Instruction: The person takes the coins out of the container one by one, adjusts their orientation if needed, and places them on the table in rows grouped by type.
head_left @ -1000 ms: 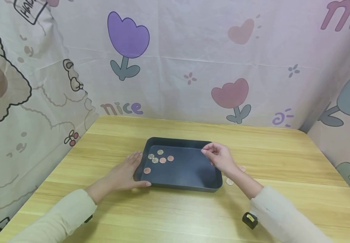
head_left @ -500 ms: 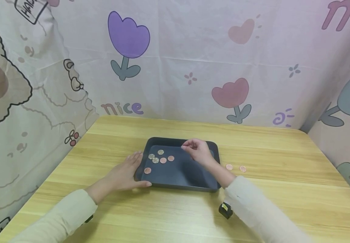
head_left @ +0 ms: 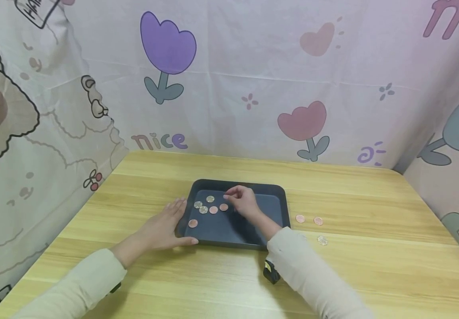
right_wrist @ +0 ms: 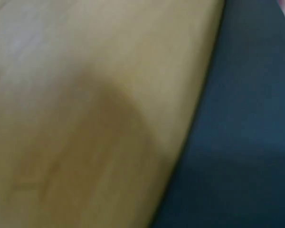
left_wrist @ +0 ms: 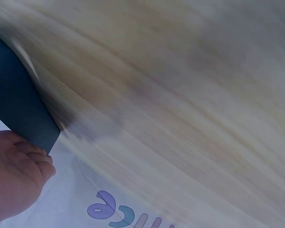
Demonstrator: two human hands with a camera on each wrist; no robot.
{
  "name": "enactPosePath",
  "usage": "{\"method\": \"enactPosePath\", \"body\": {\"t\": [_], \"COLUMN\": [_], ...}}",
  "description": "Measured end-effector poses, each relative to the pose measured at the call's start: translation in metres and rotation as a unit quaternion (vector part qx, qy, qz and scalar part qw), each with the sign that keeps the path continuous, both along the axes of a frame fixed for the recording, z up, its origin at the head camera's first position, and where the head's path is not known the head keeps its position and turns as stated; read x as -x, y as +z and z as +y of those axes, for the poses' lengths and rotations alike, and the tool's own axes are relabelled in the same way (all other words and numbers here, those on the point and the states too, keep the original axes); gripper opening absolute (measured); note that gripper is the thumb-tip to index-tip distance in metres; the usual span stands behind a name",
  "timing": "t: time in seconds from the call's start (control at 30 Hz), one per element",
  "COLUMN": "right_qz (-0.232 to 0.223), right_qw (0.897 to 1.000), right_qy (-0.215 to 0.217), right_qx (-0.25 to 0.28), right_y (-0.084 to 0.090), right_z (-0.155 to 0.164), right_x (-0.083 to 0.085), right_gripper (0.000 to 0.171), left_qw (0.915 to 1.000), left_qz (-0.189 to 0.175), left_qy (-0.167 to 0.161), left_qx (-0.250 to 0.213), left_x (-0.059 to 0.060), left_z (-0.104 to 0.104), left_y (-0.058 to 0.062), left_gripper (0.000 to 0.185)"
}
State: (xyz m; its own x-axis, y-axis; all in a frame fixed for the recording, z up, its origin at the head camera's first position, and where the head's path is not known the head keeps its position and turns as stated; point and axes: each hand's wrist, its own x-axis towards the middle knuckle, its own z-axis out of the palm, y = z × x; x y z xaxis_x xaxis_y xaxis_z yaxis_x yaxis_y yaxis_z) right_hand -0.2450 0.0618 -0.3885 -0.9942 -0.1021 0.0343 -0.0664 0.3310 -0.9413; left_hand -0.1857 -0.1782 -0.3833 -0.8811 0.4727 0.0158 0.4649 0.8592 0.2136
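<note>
A dark rectangular baking tray (head_left: 221, 232) lies on the wooden table. My left hand (head_left: 165, 227) rests along its left wall, fingers extended and thumb at the front rim; the left wrist view shows the fingertips against the tray's outer side. Several coins lie in the tray's left half, among them a brassy coin (head_left: 210, 199) and a copper coin (head_left: 192, 223). Over the tray's middle, my right hand (head_left: 244, 204) pinches a coin between thumb and forefinger, mostly hidden by the fingertips. Just below those fingertips lies another copper coin (head_left: 223, 207).
Right of the tray, two copper coins (head_left: 300, 219) and a pale coin (head_left: 322, 240) lie on the table (head_left: 373, 208). Another pale coin is partly hidden by the right sleeve (head_left: 293, 248). A printed cloth (head_left: 229, 88) hangs behind. The right wrist view is blurred.
My right hand has moved left from the tray's right rim to its middle, close to the coins. More coins on the table are uncovered behind it. The left hand stays in place.
</note>
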Motion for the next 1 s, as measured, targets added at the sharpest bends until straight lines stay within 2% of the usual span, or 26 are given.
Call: {"method": "enactPosePath", "body": {"t": [0.27,0.37,0.53,0.7,0.87,1.0], "right_qz": [-0.073,-0.079,-0.046,-0.003,-0.002,-0.005], "right_qw": [0.996,0.994,0.991,0.983,0.976,0.975], "right_qy": [0.006,0.006,0.012,0.016,0.020,0.018], "right_qx": [-0.058,-0.078,-0.129,-0.185,-0.218,-0.221], "right_y": [-0.007,-0.008,-0.009,-0.009,-0.006,-0.006], "right_z": [-0.005,-0.004,-0.005,-0.008,-0.011,-0.011], "right_x": [0.003,0.004,0.005,0.004,0.003,0.001], "right_gripper": [0.024,0.026,0.027,0.022,0.016,0.015], "left_qw": [1.0000,1.0000,1.0000,1.0000,1.0000,1.0000], "left_qz": [-0.004,-0.005,-0.007,-0.004,-0.002,-0.005], "left_qy": [0.000,0.001,0.002,0.003,0.004,0.005], "left_qx": [0.002,0.003,0.001,-0.001,0.002,0.000], "left_x": [0.000,0.000,0.000,0.000,0.000,0.000], "left_z": [0.000,0.000,0.000,0.000,0.000,0.000], "left_y": [0.001,0.001,0.002,0.001,0.000,0.000], "left_gripper": [0.114,0.114,0.113,0.113,0.113,0.113]}}
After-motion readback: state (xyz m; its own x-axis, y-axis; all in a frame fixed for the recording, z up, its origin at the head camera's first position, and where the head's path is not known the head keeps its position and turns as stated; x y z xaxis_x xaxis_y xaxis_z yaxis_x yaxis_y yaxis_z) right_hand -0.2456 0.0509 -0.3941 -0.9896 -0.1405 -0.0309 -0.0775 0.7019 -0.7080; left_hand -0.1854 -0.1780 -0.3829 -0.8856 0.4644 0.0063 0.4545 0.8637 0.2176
